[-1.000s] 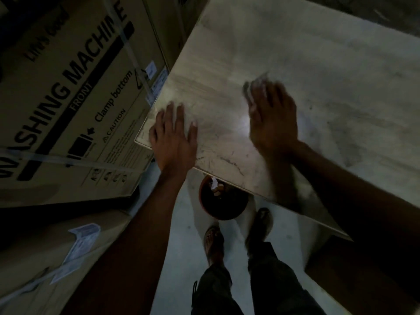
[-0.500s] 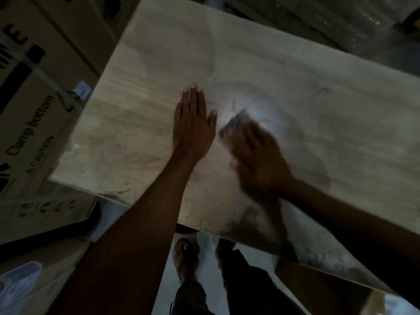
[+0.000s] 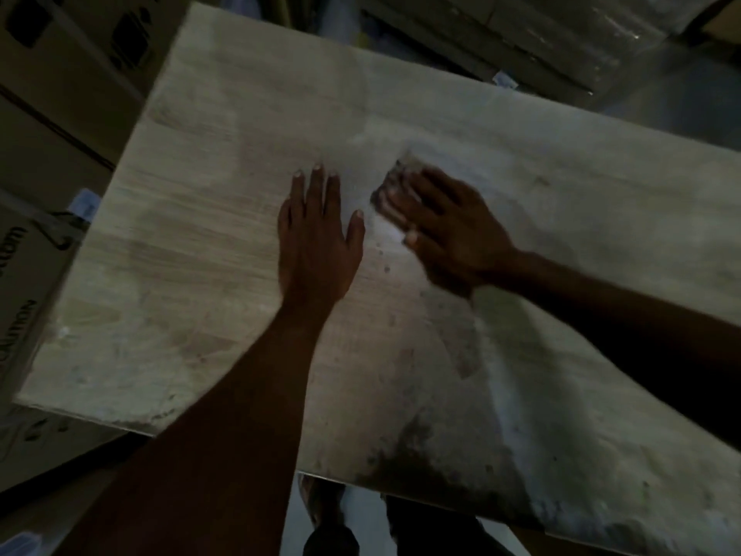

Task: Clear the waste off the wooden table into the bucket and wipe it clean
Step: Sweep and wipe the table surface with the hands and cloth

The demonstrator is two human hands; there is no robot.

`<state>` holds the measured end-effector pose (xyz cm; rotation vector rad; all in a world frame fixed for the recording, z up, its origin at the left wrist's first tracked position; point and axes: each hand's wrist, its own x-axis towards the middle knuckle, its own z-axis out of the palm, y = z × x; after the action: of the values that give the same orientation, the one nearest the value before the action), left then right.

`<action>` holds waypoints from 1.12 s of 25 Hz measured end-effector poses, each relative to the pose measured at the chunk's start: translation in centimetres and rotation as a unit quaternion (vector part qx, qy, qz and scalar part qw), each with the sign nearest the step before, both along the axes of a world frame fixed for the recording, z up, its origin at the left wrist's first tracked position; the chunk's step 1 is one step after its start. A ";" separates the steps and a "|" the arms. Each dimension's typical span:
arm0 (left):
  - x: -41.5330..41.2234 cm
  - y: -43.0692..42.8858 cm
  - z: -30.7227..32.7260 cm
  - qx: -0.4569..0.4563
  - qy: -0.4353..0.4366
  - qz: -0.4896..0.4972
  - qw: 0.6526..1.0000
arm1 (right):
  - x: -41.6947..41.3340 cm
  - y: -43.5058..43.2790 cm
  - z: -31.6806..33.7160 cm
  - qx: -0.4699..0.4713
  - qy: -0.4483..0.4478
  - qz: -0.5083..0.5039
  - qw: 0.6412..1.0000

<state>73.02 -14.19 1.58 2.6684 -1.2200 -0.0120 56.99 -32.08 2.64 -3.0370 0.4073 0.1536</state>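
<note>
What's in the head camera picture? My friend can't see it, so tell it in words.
A person's right hand presses a blurred cloth on a smudged wooden table, while the left hand lies flat beside it. Cardboard boxes stand at the table's left.

Left hand (image 3: 316,250) on wooden table (image 3: 200,234), right hand (image 3: 453,234) beside it, seemingly over cloth (image 3: 395,172)

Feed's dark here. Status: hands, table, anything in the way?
Left hand flat on table. Right hand pressing pale cloth, blurred. Dark smudge at near edge. Bucket not in view; boxes beside table, apart from hands.
</note>
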 end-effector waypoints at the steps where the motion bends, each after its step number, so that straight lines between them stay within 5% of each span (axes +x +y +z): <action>1: 0.0 0.0 0.2 -0.006 0.006 0.001 1.000 | 2.2 -1.7 0.5 -0.003 -0.025 -0.073 0.997; 5: 0.3 -0.2 -0.1 -0.008 0.022 0.002 1.000 | 14.0 -9.7 0.6 0.143 -0.089 -0.339 0.926; 6: 0.4 -0.1 0.0 -0.015 0.022 0.001 1.000 | 16.8 -12.1 -1.0 0.252 -0.066 -0.432 0.864; 7: 0.5 0.1 0.1 -0.031 0.021 -0.005 0.999 | 17.9 -13.3 -2.7 0.357 -0.113 -0.532 0.759; 8: 0.8 0.2 0.1 -0.057 0.015 -0.014 0.998 | 17.6 -15.1 -2.7 0.407 -0.249 -0.569 0.670; 9: 0.8 0.1 0.2 -0.080 0.009 -0.022 0.997 | 16.5 -16.2 -2.5 0.278 -0.296 -0.618 0.673; 11: 0.3 0.2 0.1 -0.093 -0.002 -0.013 0.996 | 10.3 -11.2 -2.0 0.036 -0.111 -0.479 0.870; 13: 0.3 0.1 0.0 -0.089 -0.021 -0.017 0.996 | 4.0 -6.0 0.7 -0.082 -0.092 -0.251 0.960; 18: -3.7 0.6 0.5 -0.014 -0.033 -0.170 0.985 | -9.4 -4.4 0.1 -0.042 -0.075 0.016 0.996; 19: -6.1 0.7 0.3 0.004 -0.018 -0.196 0.980 | -10.3 -7.0 -0.3 -0.079 -0.079 -0.068 0.991; 21: -9.9 1.1 0.2 0.015 0.009 -0.211 0.977 | -12.0 -11.9 1.2 -0.064 -0.062 -0.364 0.927; 23: -10.0 0.6 0.2 -0.006 0.004 -0.213 0.977 | -10.5 -10.6 2.2 -0.004 -0.073 -0.416 0.907; 26: -9.3 0.6 -0.2 -0.049 0.019 -0.193 0.980 | -11.9 5.6 0.2 0.041 -0.082 -0.139 0.986; 28: -9.4 0.7 -0.6 -0.072 0.042 -0.189 0.978 | -14.9 9.1 -0.1 0.032 -0.094 -0.017 0.995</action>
<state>63.61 -13.53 0.96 2.2556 -1.6133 -0.0890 42.12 -22.98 2.56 -2.9446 0.4292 -0.1182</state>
